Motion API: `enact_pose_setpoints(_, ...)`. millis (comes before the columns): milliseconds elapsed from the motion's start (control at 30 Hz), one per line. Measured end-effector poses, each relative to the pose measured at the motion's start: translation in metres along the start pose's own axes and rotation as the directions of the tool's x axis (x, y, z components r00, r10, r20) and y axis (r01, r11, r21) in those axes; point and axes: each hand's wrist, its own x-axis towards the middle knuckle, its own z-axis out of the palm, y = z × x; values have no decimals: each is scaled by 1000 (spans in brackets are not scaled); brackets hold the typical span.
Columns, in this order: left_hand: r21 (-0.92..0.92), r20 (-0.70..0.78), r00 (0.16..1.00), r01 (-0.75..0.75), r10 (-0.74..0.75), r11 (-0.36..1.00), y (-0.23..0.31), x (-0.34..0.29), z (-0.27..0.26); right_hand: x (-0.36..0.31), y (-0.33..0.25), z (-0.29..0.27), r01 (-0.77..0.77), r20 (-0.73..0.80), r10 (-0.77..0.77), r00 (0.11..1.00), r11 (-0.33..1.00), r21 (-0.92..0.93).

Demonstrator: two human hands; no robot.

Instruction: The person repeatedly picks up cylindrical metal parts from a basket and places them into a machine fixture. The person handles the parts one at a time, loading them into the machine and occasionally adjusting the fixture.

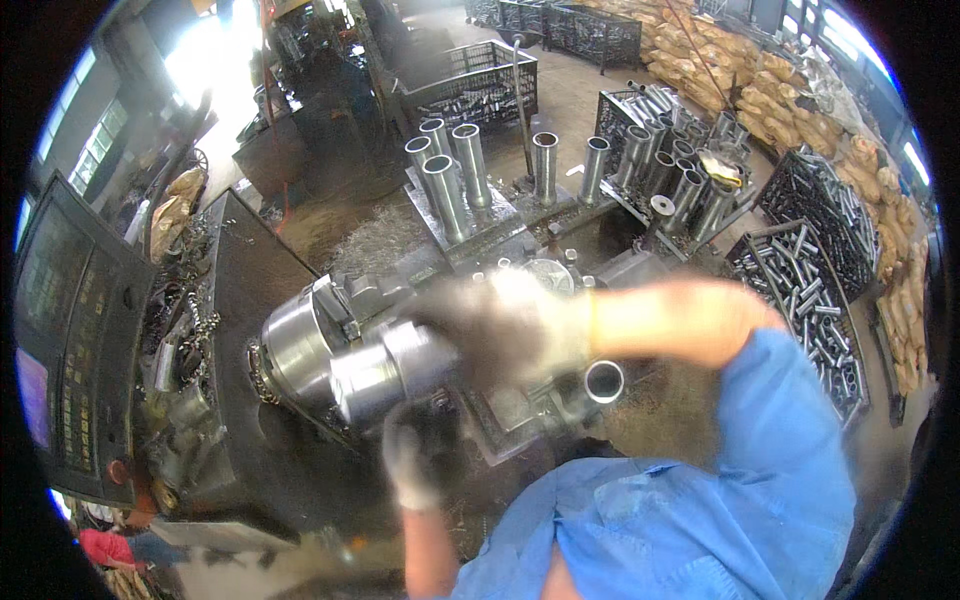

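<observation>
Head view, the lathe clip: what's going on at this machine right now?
A person in a blue shirt and grey work gloves stands at a lathe. The right hand, blurred by motion, is on a steel tube sitting at the lathe chuck. The left hand is just below the tube. Another tube stands open-ended by the right forearm. More upright tubes wait behind the machine, beside wire crates of finished pieces. The control panel is at left.
</observation>
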Motion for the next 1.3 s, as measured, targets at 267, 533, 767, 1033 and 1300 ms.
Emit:
enact_pose_setpoints(267,71,-817,566,283,-106,957,-51,-127,-82,110,167,36,34,574,569,589,693,-720)
enact_pose_setpoints(533,72,-952,306,153,22,986,-11,-172,-164,113,177,63,-93,626,202,754,975,-203)
enact_pose_setpoints(767,-57,-925,364,139,-105,989,-9,-207,-224,123,185,65,-168,689,456,564,880,-444)
enact_pose_setpoints(1033,615,-770,494,410,403,673,14,-199,-226,85,107,9,-430,255,482,838,872,-234)
enact_pose_setpoints(1300,885,190,523,275,831,-375,283,-19,-103,-70,-35,-42,-336,-460,348,817,935,111)
